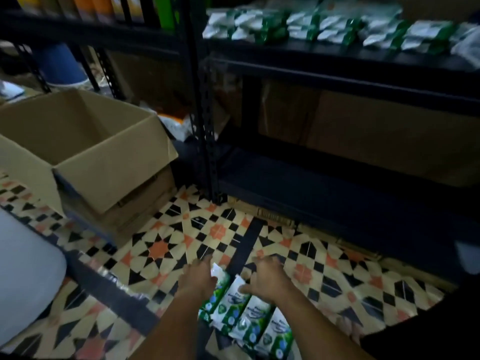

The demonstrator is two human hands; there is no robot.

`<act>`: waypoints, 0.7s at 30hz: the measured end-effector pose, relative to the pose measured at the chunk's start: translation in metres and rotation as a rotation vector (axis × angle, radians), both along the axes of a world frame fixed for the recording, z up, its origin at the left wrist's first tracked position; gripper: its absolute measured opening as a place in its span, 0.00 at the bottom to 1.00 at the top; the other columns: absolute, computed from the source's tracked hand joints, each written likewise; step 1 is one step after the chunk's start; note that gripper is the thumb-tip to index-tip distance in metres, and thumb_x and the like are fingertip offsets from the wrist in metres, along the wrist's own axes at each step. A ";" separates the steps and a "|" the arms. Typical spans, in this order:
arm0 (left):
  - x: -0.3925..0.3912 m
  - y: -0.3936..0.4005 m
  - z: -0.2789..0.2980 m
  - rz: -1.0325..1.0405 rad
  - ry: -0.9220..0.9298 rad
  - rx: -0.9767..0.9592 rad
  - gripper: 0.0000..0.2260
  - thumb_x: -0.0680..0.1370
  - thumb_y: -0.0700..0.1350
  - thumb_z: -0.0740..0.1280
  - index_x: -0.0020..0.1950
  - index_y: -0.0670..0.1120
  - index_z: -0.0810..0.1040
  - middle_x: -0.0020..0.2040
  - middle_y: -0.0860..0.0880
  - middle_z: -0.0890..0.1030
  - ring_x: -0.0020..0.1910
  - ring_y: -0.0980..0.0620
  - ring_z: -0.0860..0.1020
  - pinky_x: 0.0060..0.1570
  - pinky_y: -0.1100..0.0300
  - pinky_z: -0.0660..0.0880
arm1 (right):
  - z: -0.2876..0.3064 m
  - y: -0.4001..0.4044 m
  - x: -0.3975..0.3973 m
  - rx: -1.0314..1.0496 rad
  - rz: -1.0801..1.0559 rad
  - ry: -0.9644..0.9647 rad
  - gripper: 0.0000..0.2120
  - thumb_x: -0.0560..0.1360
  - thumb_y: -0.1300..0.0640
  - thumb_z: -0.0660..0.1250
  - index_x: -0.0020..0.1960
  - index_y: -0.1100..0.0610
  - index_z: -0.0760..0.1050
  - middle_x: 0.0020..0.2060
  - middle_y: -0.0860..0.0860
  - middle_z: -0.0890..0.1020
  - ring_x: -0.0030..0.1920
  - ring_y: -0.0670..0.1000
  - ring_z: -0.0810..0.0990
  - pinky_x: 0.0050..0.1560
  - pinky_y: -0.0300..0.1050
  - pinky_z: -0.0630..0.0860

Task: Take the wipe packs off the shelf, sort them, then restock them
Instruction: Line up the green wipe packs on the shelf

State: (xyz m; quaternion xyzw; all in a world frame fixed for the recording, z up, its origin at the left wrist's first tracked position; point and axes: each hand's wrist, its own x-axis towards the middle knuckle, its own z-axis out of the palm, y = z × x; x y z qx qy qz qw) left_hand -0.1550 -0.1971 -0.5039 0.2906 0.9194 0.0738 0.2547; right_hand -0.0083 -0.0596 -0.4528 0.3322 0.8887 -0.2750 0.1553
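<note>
Patterned floor tiles [161,249] are carrying a row of wipe packs [246,318], long axes pointing toward the shelf [337,183]. Left hand [198,278] is gripping the leftmost pack; right hand [262,278] is pressing curled fingers on its neighbour.

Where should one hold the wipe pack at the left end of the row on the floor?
Probably across its long sides, coming from above: the wipe pack lies flat, the left hand already over its far end, another pack close on its right.

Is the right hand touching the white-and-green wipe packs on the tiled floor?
Touching. The head view shows the right hand with fingers resting on a white-and-green wipe pack.
</note>
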 end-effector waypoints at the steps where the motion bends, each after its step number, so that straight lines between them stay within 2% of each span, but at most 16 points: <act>1: -0.001 -0.006 -0.006 0.012 -0.048 -0.015 0.34 0.79 0.55 0.67 0.81 0.53 0.55 0.75 0.44 0.68 0.71 0.40 0.69 0.67 0.46 0.71 | -0.011 -0.005 0.002 0.001 0.047 -0.055 0.44 0.69 0.32 0.72 0.74 0.58 0.67 0.63 0.56 0.74 0.70 0.60 0.66 0.71 0.54 0.66; 3: -0.004 -0.009 -0.016 0.058 -0.169 -0.012 0.34 0.81 0.54 0.66 0.82 0.49 0.53 0.77 0.43 0.66 0.72 0.40 0.69 0.64 0.53 0.73 | -0.027 -0.016 0.001 -0.045 0.081 -0.147 0.51 0.68 0.30 0.72 0.79 0.58 0.58 0.72 0.57 0.68 0.75 0.62 0.58 0.73 0.57 0.62; 5: 0.001 -0.007 -0.017 0.110 -0.334 0.064 0.30 0.82 0.46 0.66 0.81 0.43 0.57 0.75 0.41 0.69 0.70 0.40 0.72 0.51 0.65 0.76 | -0.044 -0.023 -0.003 -0.120 0.061 -0.202 0.58 0.68 0.30 0.72 0.82 0.58 0.46 0.80 0.56 0.56 0.79 0.63 0.48 0.76 0.61 0.57; 7: 0.005 -0.005 -0.015 0.074 -0.422 0.125 0.30 0.78 0.40 0.70 0.78 0.40 0.63 0.72 0.39 0.73 0.67 0.39 0.74 0.46 0.67 0.77 | -0.059 -0.029 -0.008 -0.138 0.056 -0.218 0.62 0.67 0.30 0.74 0.82 0.56 0.40 0.81 0.55 0.53 0.80 0.62 0.48 0.76 0.66 0.54; 9: 0.007 -0.005 -0.013 0.137 -0.512 0.159 0.22 0.78 0.32 0.67 0.72 0.39 0.69 0.68 0.39 0.76 0.62 0.39 0.77 0.40 0.69 0.77 | -0.068 -0.033 -0.011 -0.099 0.067 -0.215 0.63 0.65 0.31 0.75 0.82 0.57 0.40 0.80 0.57 0.55 0.78 0.62 0.52 0.76 0.67 0.52; 11: 0.005 -0.008 -0.018 0.189 -0.530 0.115 0.20 0.76 0.31 0.69 0.66 0.44 0.73 0.57 0.43 0.81 0.50 0.45 0.81 0.44 0.63 0.80 | -0.074 -0.036 -0.014 -0.045 0.085 -0.196 0.61 0.64 0.33 0.76 0.81 0.59 0.45 0.77 0.59 0.60 0.75 0.62 0.57 0.76 0.66 0.51; 13: 0.000 -0.012 -0.026 0.161 -0.523 0.022 0.25 0.74 0.35 0.73 0.70 0.43 0.71 0.57 0.44 0.80 0.51 0.48 0.80 0.50 0.56 0.81 | -0.075 -0.040 -0.016 -0.019 0.072 -0.180 0.59 0.63 0.35 0.78 0.80 0.59 0.50 0.73 0.59 0.64 0.73 0.62 0.61 0.75 0.66 0.51; 15: -0.001 -0.012 -0.028 0.183 -0.548 -0.008 0.30 0.74 0.38 0.74 0.73 0.43 0.67 0.63 0.43 0.77 0.53 0.48 0.77 0.50 0.53 0.78 | -0.073 -0.044 -0.019 0.005 0.041 -0.170 0.60 0.60 0.37 0.80 0.79 0.58 0.51 0.71 0.58 0.65 0.72 0.61 0.63 0.75 0.67 0.44; 17: -0.002 -0.010 -0.026 0.247 -0.546 0.042 0.29 0.73 0.43 0.73 0.72 0.47 0.68 0.62 0.42 0.77 0.52 0.47 0.76 0.47 0.55 0.76 | -0.070 -0.047 -0.022 0.044 0.044 -0.150 0.58 0.60 0.39 0.81 0.78 0.57 0.53 0.70 0.57 0.66 0.71 0.60 0.66 0.74 0.66 0.39; 20: -0.004 -0.012 -0.039 0.343 -0.580 0.155 0.34 0.67 0.52 0.72 0.72 0.52 0.69 0.58 0.42 0.79 0.52 0.42 0.80 0.50 0.50 0.79 | -0.066 -0.049 -0.027 0.063 0.063 -0.119 0.53 0.62 0.45 0.82 0.77 0.56 0.55 0.67 0.57 0.66 0.69 0.59 0.69 0.74 0.64 0.43; 21: -0.004 -0.014 -0.042 0.359 -0.606 0.173 0.31 0.69 0.51 0.73 0.71 0.52 0.70 0.58 0.42 0.80 0.52 0.42 0.80 0.50 0.50 0.79 | -0.065 -0.050 -0.028 0.060 0.066 -0.118 0.54 0.62 0.46 0.82 0.77 0.56 0.55 0.67 0.57 0.65 0.68 0.60 0.69 0.73 0.62 0.46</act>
